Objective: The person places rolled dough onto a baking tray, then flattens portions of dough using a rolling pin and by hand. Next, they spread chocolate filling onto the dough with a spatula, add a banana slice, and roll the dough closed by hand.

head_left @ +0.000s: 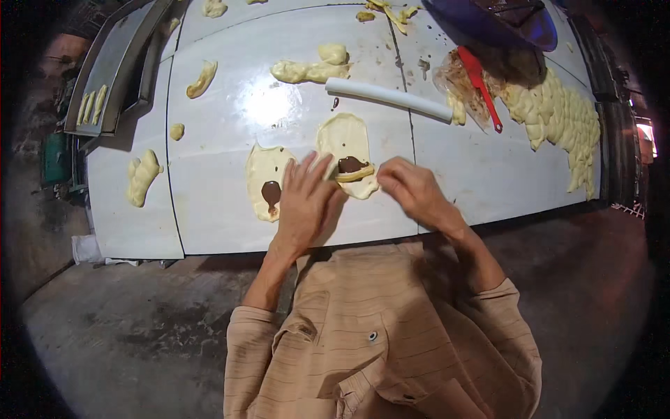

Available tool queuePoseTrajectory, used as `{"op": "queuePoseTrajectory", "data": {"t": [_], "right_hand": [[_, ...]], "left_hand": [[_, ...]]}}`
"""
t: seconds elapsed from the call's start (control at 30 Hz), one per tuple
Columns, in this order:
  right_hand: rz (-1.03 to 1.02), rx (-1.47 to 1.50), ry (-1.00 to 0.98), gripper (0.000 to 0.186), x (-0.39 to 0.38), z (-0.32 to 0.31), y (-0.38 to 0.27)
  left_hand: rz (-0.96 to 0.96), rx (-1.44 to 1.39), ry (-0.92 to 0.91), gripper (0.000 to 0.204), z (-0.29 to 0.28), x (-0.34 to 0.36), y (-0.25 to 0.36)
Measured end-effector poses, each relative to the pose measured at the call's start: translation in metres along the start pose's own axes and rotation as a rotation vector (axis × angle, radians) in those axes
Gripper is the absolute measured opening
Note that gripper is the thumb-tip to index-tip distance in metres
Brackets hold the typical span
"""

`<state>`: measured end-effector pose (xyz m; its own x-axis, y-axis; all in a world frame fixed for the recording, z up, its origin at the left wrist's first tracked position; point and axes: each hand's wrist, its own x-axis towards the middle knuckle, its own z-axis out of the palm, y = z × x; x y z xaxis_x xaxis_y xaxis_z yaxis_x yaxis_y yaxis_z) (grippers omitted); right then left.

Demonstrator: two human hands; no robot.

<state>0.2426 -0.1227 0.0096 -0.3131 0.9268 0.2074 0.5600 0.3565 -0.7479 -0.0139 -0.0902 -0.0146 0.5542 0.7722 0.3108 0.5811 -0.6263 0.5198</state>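
Observation:
Two flattened pale dough sheets lie on the table near me, the left sheet (pixel 262 167) and the right sheet (pixel 343 133). Each bears a dark brown dollop of what looks like chocolate. Across the right one's dollop (pixel 352 165) rests a yellow strip (pixel 354 174), perhaps banana. My left hand (pixel 304 199) is between the sheets, fingers stretched out, over the right sheet's left edge and partly covering the left sheet. At the right sheet's right edge, my right hand (pixel 417 192) has its fingers curled and pressed together; whatever they pinch is hidden.
Beyond the sheets lies a white rolling rod (pixel 388 99). Further right are a red spatula (pixel 480 87), a blue-purple basin (pixel 502 21) and many dough pieces (pixel 558 119). Metal trays (pixel 115 66) stand at far left. Loose dough lumps (pixel 143 178) dot the table.

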Motion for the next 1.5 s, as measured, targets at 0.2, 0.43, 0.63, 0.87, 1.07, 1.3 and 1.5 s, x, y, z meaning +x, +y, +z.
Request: {"op": "queuePoseTrajectory", "data": {"t": [0.2,0.43,0.63,0.87,1.07,1.3,1.5], "right_hand": [[-0.069,-0.113,-0.05,0.023,0.014,-0.005,-0.009],[-0.025,-0.152,0.025,0.013,0.0,0.018,-0.001],[0.295,0.056,0.131,0.015,0.03,0.009,0.0],[0.254,0.015,-0.061,0.023,0.038,-0.004,0.004],[0.039,-0.183,-0.151,0.034,0.03,-0.012,0.002],[-0.053,-0.18,-0.135,0.012,0.043,-0.002,0.011],[0.13,-0.42,-0.112,0.012,0.058,0.0,-0.002]], "left_hand": [[-0.078,-0.01,0.057,0.015,-0.005,0.009,0.001],[-0.142,-0.074,0.083,0.014,-0.002,-0.002,0.003],[-0.227,0.065,0.123,0.011,-0.003,0.019,-0.007],[-0.248,0.243,0.006,0.02,-0.011,0.019,-0.015],[-0.025,0.041,-0.111,0.039,-0.018,0.023,-0.012],[-0.014,0.017,-0.091,0.021,-0.013,0.035,-0.023],[-0.226,-0.013,-0.022,0.018,-0.011,0.037,-0.025]]}}
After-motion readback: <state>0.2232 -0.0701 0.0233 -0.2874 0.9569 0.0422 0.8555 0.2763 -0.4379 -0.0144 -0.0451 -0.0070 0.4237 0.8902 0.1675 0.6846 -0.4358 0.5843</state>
